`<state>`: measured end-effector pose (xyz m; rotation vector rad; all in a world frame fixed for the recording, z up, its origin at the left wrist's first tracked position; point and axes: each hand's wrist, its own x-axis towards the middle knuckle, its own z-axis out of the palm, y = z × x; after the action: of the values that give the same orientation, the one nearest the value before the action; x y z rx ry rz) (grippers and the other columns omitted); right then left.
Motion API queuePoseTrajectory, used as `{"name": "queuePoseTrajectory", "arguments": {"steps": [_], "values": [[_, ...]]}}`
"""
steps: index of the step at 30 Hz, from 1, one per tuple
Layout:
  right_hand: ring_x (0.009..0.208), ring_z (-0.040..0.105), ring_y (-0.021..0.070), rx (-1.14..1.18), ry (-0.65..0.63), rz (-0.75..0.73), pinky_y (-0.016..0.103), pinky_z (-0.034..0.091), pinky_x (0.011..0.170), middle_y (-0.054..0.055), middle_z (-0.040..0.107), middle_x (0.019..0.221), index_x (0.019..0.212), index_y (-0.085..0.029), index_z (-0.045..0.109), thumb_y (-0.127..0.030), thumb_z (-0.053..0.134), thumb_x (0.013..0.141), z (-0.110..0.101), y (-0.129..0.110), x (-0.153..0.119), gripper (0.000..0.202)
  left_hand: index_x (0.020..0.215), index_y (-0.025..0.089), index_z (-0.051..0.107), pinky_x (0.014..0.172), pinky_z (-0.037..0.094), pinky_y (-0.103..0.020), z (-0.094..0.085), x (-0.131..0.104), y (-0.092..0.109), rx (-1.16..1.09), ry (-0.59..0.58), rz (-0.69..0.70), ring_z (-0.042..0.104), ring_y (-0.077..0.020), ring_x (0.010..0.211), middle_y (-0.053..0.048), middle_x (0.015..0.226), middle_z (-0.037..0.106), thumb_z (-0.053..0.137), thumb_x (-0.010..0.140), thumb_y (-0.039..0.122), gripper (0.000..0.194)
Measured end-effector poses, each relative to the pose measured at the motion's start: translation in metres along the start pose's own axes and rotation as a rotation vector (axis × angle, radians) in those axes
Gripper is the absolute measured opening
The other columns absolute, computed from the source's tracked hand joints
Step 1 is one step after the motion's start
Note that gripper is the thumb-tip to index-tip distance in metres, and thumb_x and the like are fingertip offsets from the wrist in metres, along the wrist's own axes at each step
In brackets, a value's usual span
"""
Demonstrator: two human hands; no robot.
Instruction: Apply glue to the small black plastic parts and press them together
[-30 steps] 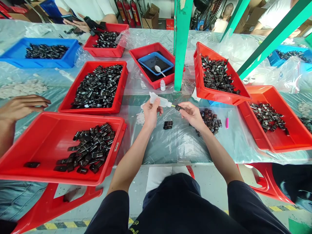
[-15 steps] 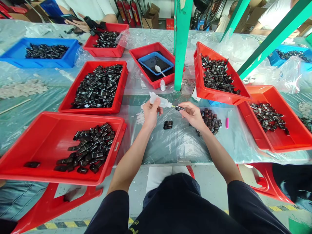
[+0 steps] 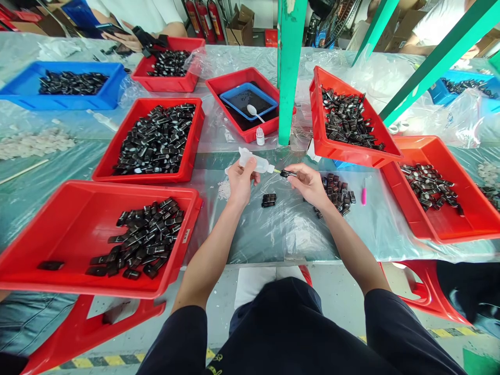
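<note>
My left hand (image 3: 241, 181) is closed around a translucent squeeze bottle (image 3: 259, 164) with a thin nozzle that points right. Between the fingertips of my right hand (image 3: 308, 182) is a small glossy black part (image 3: 288, 173), and the nozzle tip meets or nearly meets it. Below the hands, a few similar black parts (image 3: 269, 200) sit together on the plastic-covered table. A loose heap of dark parts (image 3: 339, 194) lies beside and partly behind my right wrist. Small white bits (image 3: 224, 190) are scattered by my left hand.
Red trays of black parts stand left (image 3: 70, 234) and right (image 3: 464, 208). A small white bottle (image 3: 260, 136) stands before a red tray holding a blue tray (image 3: 226, 99) and spoon. A green post (image 3: 291, 78) rises behind my hands. A pink-handled tool (image 3: 364, 196) lies at right.
Both hands keep nearly the same pose, with the nozzle at the black part. The whole view has shifted very slightly.
</note>
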<state>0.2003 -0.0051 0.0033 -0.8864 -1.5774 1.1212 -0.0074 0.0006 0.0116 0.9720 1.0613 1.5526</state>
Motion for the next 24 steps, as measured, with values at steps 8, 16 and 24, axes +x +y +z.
{"name": "queuePoseTrajectory", "arguments": {"steps": [8, 16, 24], "values": [[0.059, 0.053, 0.0104, -0.034, 0.002, -0.007, 0.029, 0.044, 0.056, 0.003, 0.070, 0.096, 0.108, -0.023, 0.070, -0.065, 0.073, 0.087, 0.0001, -0.0028, 0.0003, 0.047, 0.074, 0.018, 0.063, 0.041, 0.031, -0.022, 0.0000, 0.0000, 0.0020, -0.007, 0.000, 0.010, 0.047, -0.0069, 0.042, 0.004, 0.053, 0.053, 0.083, 0.071, 0.067, 0.053], [0.059, 0.053, 0.0109, -0.039, -0.004, -0.008, 0.030, 0.044, 0.057, 0.003, 0.069, 0.096, 0.108, -0.023, 0.070, -0.065, 0.073, 0.087, -0.0001, -0.0031, 0.0003, 0.047, 0.074, 0.019, 0.064, 0.040, 0.031, -0.022, -0.0001, 0.0000, 0.0017, -0.008, -0.007, 0.024, 0.047, -0.0070, 0.042, 0.004, 0.053, 0.053, 0.083, 0.071, 0.066, 0.051], [0.060, 0.053, 0.0101, -0.042, -0.009, 0.003, 0.029, 0.044, 0.057, 0.005, 0.069, 0.103, 0.109, -0.023, 0.070, -0.066, 0.072, 0.087, 0.0003, -0.0029, 0.0001, 0.048, 0.074, 0.018, 0.065, 0.041, 0.031, -0.022, 0.0009, -0.0008, 0.0033, -0.007, 0.024, -0.004, 0.048, -0.0073, 0.041, 0.004, 0.053, 0.053, 0.083, 0.073, 0.062, 0.048]]}}
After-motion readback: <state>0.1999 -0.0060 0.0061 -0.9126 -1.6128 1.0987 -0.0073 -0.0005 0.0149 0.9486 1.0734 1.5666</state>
